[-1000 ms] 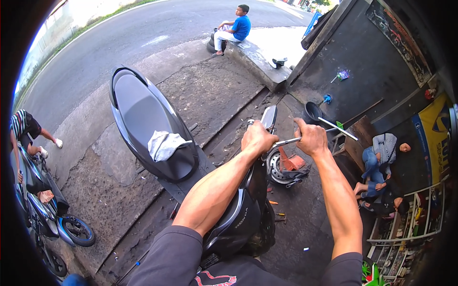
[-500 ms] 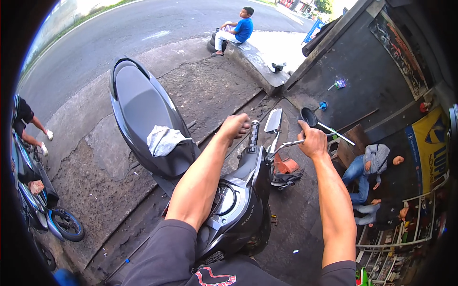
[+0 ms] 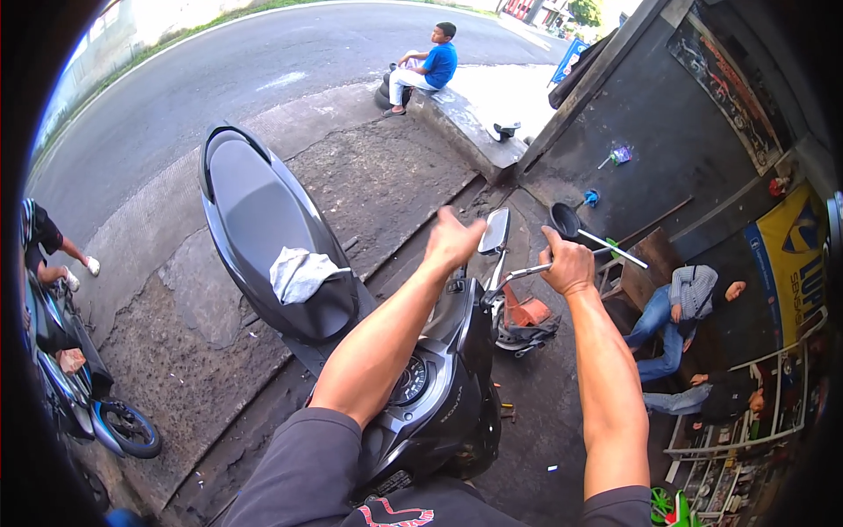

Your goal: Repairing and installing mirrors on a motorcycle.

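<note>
My left hand [image 3: 454, 241] is over the end of the scooter's handlebar, covering the rubber grip, its fingers curled mostly out of sight beneath. Closed around a thin metal rod [image 3: 525, 271] is my right hand [image 3: 569, 265], thumb pointing up along it. That rod slants from the handlebar beside the mirror stem, and what it belongs to I cannot make out. A rectangular mirror [image 3: 495, 231] stands between my hands. Below my left forearm lies the black scooter's [image 3: 448, 386] front cover with a round gauge [image 3: 410, 383]. A grey rag [image 3: 301, 273] rests on its seat [image 3: 255, 202].
Behind my right hand are a black funnel [image 3: 566, 218] and a white stick [image 3: 615, 249]. Two people sit at the right near a metal rack [image 3: 738, 448]. Someone in blue [image 3: 439, 66] sits on a concrete ledge [image 3: 465, 132]. Another motorcycle [image 3: 79, 378] stands at the left.
My left hand has moved right and down onto the handlebar grip, which showed before. My right hand keeps its hold on the rod, shifted slightly. The whole view has shifted a little.
</note>
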`<control>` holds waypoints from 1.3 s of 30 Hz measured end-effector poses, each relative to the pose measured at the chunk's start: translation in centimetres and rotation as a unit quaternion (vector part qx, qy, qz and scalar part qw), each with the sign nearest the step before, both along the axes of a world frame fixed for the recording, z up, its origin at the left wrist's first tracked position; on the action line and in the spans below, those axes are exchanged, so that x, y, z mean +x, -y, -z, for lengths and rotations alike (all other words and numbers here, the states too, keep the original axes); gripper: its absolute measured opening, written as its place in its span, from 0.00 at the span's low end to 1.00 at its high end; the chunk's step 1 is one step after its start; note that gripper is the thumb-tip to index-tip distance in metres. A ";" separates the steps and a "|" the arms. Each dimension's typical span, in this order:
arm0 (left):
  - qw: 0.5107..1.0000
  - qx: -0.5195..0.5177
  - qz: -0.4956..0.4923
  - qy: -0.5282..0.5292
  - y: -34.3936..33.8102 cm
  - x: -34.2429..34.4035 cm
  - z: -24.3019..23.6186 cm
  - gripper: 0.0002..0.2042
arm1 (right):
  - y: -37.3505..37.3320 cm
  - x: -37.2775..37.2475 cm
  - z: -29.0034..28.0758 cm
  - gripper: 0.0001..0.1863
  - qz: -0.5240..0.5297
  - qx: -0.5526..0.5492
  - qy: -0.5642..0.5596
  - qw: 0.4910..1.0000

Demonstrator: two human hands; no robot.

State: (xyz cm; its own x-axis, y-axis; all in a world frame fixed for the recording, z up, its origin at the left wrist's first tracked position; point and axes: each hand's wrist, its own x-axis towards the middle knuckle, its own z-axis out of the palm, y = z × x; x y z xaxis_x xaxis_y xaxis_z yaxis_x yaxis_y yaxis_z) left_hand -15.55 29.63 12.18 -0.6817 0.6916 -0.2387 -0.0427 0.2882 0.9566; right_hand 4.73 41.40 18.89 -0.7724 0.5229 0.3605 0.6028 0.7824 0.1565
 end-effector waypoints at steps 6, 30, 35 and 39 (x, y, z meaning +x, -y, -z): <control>0.952 0.131 0.205 0.184 -0.4 0.8 2.7 0.39 | 0.2 1.1 -0.4 0.21 0.018 -0.008 0.009 1.000; 0.956 -0.251 0.150 0.002 -2.9 -0.1 6.4 0.25 | 0.9 0.2 0.3 0.30 0.015 -0.001 0.005 1.000; 0.955 -0.254 0.156 0.009 -2.9 0.1 6.3 0.27 | 0.8 0.5 0.4 0.31 0.022 0.000 0.002 1.000; 0.955 -0.252 0.157 0.010 -3.1 0.6 5.9 0.27 | 0.6 0.9 0.2 0.31 0.022 0.013 0.000 1.000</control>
